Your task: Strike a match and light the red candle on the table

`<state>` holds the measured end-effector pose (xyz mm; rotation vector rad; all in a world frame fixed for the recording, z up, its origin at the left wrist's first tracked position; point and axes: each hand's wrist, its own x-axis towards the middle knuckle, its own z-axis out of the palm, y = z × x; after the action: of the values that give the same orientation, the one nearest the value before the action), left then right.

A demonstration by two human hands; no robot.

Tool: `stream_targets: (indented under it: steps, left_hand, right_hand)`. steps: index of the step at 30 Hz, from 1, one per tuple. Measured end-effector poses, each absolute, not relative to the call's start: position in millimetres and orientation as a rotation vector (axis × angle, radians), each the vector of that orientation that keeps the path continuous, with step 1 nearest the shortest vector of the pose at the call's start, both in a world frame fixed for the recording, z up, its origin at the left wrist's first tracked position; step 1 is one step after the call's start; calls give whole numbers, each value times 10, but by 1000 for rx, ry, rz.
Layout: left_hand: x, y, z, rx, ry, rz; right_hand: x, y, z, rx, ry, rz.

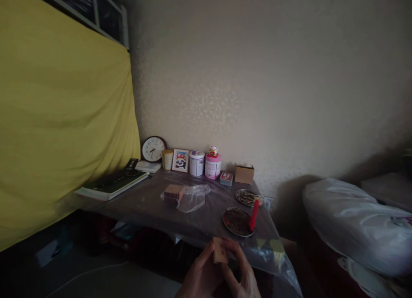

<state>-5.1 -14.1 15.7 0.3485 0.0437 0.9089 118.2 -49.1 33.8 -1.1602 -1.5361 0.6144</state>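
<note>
A small brown box [220, 251] is held up by the near edge of the surface [140, 202], with the fingers of both hands closed on it. Its nine o'clock side is gripped by the left hand [198, 270], its three o'clock side by the right hand [240, 270]. The step in hand is judged to be fingertip handling of the box; whether it is open cannot be told. For the next move, light, even pressure seems to be called for, so that the card is not crushed.

With twelve taken as straight ahead of the hands, a metal dish [230, 219] is found just past twelve, and a red candle [254, 215] stands in it, slightly tilted, at one. A farther dish of pale sticks [246, 197] is also set at one. The way forward is judged to be crowded most by the candle. Toward eleven, a stack of small boxes [172, 193] is partly covered by a clear plastic bag [194, 198]; at ten, a thick book [112, 185] is laid flat.
</note>
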Motion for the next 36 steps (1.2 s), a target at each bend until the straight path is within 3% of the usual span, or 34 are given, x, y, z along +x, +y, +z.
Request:
stream_targets:
  steps: [36]
  left_hand:
    - [21,-167,129,434,104,944]
  right_hand:
    - [1178,-437,139,-1176,-1456,693]
